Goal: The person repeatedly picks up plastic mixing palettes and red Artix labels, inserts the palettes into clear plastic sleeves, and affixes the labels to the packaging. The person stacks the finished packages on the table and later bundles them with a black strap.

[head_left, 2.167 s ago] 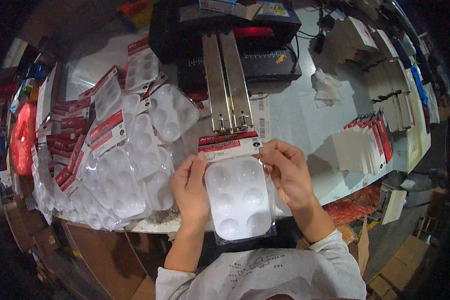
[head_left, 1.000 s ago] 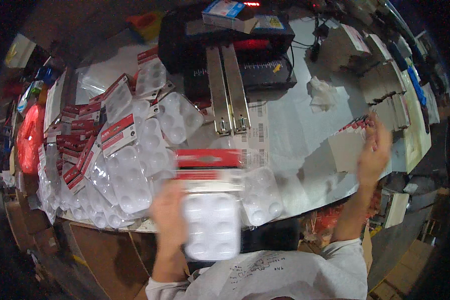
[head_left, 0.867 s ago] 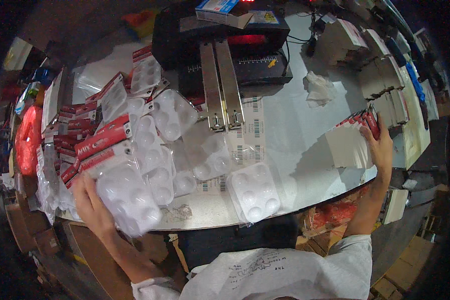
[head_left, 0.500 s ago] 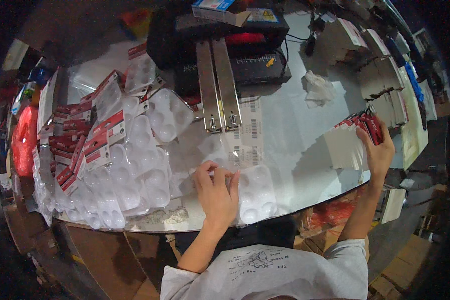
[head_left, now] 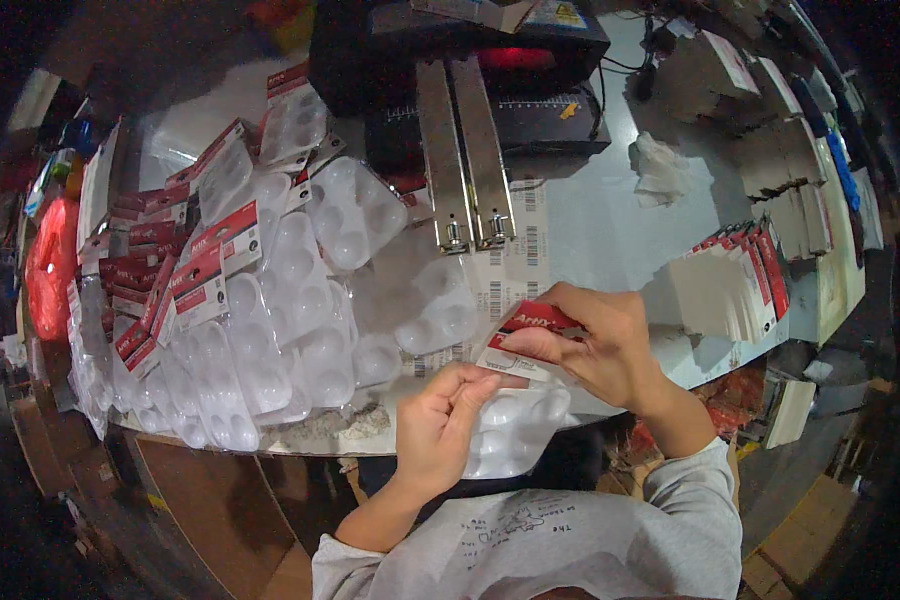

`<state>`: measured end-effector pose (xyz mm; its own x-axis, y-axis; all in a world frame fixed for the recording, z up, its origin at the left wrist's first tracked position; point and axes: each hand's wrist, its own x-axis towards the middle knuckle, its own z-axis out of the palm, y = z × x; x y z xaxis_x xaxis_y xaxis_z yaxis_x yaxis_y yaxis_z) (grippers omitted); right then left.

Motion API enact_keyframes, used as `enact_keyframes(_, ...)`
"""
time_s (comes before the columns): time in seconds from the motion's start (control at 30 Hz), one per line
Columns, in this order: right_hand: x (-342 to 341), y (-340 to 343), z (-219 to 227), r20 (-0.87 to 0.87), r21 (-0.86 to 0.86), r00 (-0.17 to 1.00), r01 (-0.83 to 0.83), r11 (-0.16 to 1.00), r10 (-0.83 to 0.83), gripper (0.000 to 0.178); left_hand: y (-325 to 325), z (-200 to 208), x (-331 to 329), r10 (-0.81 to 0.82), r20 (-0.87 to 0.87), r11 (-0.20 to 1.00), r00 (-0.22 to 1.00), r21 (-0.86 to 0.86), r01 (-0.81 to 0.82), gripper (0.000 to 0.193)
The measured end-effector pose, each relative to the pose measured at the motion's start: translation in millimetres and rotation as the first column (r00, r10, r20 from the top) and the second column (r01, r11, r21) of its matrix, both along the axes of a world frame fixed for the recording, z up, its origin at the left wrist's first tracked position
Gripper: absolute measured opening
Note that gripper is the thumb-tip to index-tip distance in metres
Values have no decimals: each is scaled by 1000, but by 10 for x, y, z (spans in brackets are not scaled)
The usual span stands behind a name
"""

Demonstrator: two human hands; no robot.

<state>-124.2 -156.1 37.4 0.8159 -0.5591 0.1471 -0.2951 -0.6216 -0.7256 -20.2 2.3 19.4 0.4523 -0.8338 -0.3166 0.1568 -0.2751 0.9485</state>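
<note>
At the table's front edge hangs a white plastic paint palette [head_left: 515, 437] in a clear bag. My left hand [head_left: 432, 438] is closed at the bag's top edge, thumb against forefinger. My right hand [head_left: 610, 345] grips a red and white header card [head_left: 510, 350] between thumb and fingers, right over that edge and almost touching the left fingertips. How far the card sits over the bag is hidden by my fingers. Another bagged palette [head_left: 440, 315] lies just beyond my left hand.
Bagged palettes with red cards [head_left: 240, 350] are heaped at left. A black machine [head_left: 480, 70] reaches forward with two metal arms [head_left: 465, 160]. More cards [head_left: 745, 285] stand in a row at right, before grey card stacks [head_left: 780, 160]. Crumpled white tissue [head_left: 660, 170] lies nearby.
My right hand has come from the card row at right to the middle, bringing one header card to the palette's bag. My left hand has shifted slightly down. The view has tilted a little.
</note>
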Motion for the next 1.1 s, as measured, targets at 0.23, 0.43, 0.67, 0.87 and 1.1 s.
enact_keyframes(0.23,-68,6,-90,52,-67,992,-114,991,117,30,-51,-85,0,45,204,999,978,6,-47,16)
enact_keyframes(0.43,-83,-69,-89,160,-16,987,-13,1000,16,25,-21,-129,14,71,372,997,926,-28,-65,17)
enact_keyframes(0.67,-357,-139,-132,-202,764,978,126,633,49,29,-49,-247,108,343,148,939,928,-84,-334,23)
enact_keyframes(0.87,-387,26,-247,-87,924,996,92,371,-30,22,-39,-245,120,331,196,943,923,-65,-325,24)
enact_keyframes(1.1,131,-119,-486,50,946,903,94,310,-428,18,-529,-461,417,350,348,935,870,-72,-348,29)
